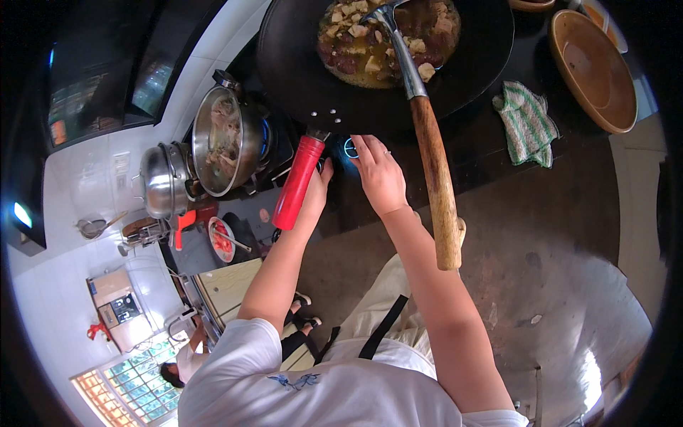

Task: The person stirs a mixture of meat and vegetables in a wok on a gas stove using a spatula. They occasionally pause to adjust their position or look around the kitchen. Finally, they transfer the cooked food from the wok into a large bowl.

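Note:
A black wok holds cubes of pale food, dark red chunks and broth. Its red handle points towards me. Across the wok rests a metal spatula with a long wooden handle. My right hand reaches below the wok rim, fingers stretched out at a blue-lit stove knob; the thumb is hidden. Behind the red handle is my left hand, close to the stove front, with most of its fingers hidden, so its grip does not show.
A steel pot of meat pieces stands on the left burner beside a lidded steel pot. Farther left is a bowl of red food. A striped cloth and a brown bowl lie right. Another person is at lower left.

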